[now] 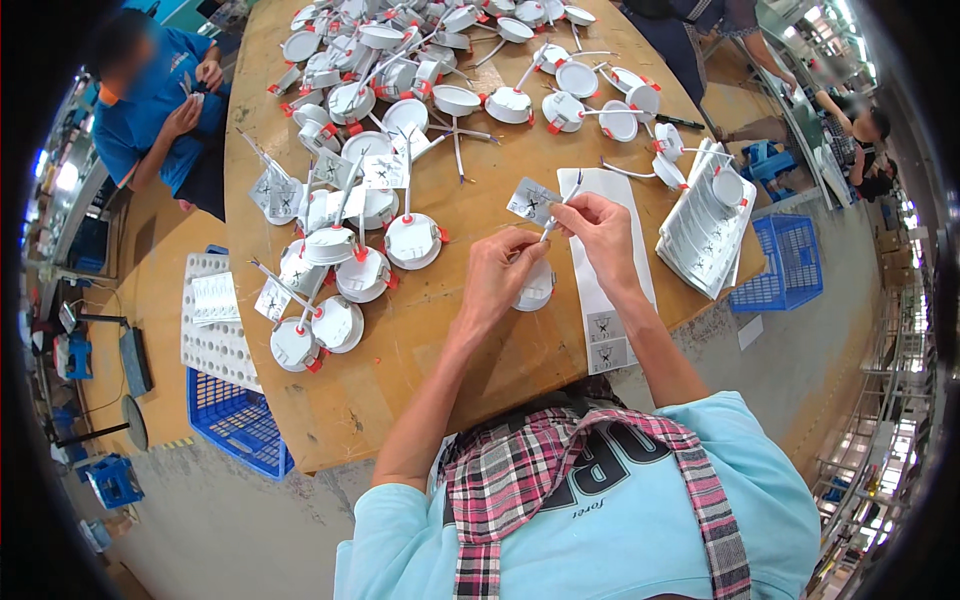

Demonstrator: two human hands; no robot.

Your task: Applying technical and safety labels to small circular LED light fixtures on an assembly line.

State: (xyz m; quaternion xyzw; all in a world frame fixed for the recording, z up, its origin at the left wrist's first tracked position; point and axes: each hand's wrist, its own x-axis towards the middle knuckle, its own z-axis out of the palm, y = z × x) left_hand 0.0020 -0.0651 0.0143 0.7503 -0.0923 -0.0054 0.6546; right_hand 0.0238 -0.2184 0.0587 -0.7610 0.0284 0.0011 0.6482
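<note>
In front of me a round white downlight (536, 288) lies on the table, partly covered by my left hand (500, 268). That hand is closed, its fingertips pinching the light's white cable (547, 234). My right hand (598, 232) is closed at the cable a little higher up, its thumb and forefinger on a silver label (533, 201) that sticks out flat to the left. Whether the label is fully wrapped round the cable is hidden by the fingers. Beneath my right hand runs a long white backing strip (592, 282), with two silver labels at its near end.
Several labelled downlights (413, 242) lie at the left, and a large heap (400, 60) covers the table's far end. A stack of label sheets (700, 225) lies at the right. Blue crates (235, 415) stand below the table's edges. A person in blue (165, 110) works at the far left.
</note>
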